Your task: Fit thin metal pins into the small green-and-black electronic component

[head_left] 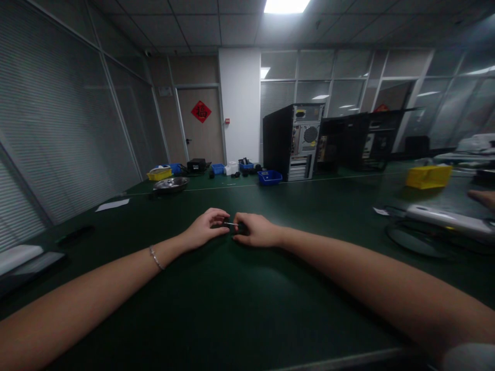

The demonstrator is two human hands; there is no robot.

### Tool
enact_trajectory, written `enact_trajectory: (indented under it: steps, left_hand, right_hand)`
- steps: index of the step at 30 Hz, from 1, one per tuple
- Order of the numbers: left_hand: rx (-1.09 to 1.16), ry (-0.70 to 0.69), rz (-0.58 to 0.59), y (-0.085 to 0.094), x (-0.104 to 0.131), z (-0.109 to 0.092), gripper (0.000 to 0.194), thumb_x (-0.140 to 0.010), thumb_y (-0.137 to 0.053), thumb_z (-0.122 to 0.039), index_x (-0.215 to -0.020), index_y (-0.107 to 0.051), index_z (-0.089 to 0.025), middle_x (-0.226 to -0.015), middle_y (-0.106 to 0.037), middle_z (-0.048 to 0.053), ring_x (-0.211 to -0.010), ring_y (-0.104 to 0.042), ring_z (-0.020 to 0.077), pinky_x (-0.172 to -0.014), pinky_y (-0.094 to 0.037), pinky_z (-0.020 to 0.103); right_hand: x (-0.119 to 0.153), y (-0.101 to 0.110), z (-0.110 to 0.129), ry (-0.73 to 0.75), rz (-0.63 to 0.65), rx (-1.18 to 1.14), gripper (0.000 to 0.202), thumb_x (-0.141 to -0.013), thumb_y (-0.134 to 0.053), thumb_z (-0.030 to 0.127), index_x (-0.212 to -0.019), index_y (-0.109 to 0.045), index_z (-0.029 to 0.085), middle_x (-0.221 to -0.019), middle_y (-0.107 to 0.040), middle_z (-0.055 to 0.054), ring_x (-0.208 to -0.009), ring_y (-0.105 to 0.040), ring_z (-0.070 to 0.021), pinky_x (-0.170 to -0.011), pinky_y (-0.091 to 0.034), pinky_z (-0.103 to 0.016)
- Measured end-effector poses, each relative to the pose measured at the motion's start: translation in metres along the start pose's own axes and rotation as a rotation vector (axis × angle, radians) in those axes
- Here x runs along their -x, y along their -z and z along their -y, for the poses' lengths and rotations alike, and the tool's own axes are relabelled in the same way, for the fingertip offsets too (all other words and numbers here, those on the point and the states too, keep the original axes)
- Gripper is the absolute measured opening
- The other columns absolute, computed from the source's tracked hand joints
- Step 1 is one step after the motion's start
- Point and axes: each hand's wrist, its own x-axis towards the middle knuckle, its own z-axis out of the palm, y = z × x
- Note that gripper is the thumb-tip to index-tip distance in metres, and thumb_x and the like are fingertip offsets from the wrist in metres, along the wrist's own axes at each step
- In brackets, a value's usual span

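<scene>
Near the middle of the green table, my left hand and my right hand face each other, fingertips almost meeting. My right hand is closed around the dark handle of what looks like a small screwdriver; its thin silvery shaft points left into my left hand's fingers. Those left fingers are curled in a pinch, with a small dark thing between them that I cannot make out. A bracelet circles my left wrist.
A blue bin stands before a black computer tower. At back left are a metal bowl and a yellow basket. On the right lie a yellow bin and a white device with cables; another person's hand shows there.
</scene>
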Motion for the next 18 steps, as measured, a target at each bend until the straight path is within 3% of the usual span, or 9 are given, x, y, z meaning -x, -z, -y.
enact_trajectory:
  steps: [7, 13, 18]
  left_hand:
    - [0.008, 0.042, -0.010, -0.0029, 0.0010, -0.0061, 0.041, -0.073, -0.072, -0.024, -0.111, -0.059, -0.017, -0.116, -0.053, 0.008, -0.104, -0.059, 0.0226, -0.096, -0.047, 0.044]
    - [0.002, 0.048, -0.017, -0.0024, -0.0009, 0.0001, 0.041, -0.073, -0.071, -0.025, -0.111, -0.058, -0.017, -0.112, -0.058, 0.008, -0.101, -0.060, 0.0230, -0.094, -0.047, 0.043]
    - [0.109, 0.049, 0.046, -0.0017, -0.0009, -0.0002, 0.044, -0.076, -0.067, -0.019, -0.117, -0.052, -0.018, -0.112, -0.059, 0.007, -0.102, -0.061, 0.0218, -0.094, -0.047, 0.042]
  right_hand:
    - [0.0004, -0.0009, 0.0018, -0.020, -0.017, 0.038, 0.031, -0.078, -0.065, 0.037, -0.101, -0.055, 0.018, -0.097, -0.062, -0.006, -0.081, -0.057, -0.0176, -0.065, -0.041, -0.025]
    - [-0.0021, -0.0039, -0.0020, -0.027, -0.022, 0.049, 0.029, -0.078, -0.065, 0.036, -0.099, -0.054, 0.019, -0.092, -0.063, -0.004, -0.078, -0.058, -0.0174, -0.063, -0.040, -0.025]
    - [-0.0020, -0.0015, -0.0040, -0.040, 0.004, -0.050, 0.027, -0.077, -0.066, 0.032, -0.098, -0.054, 0.020, -0.093, -0.064, -0.003, -0.076, -0.058, -0.0162, -0.062, -0.040, -0.024]
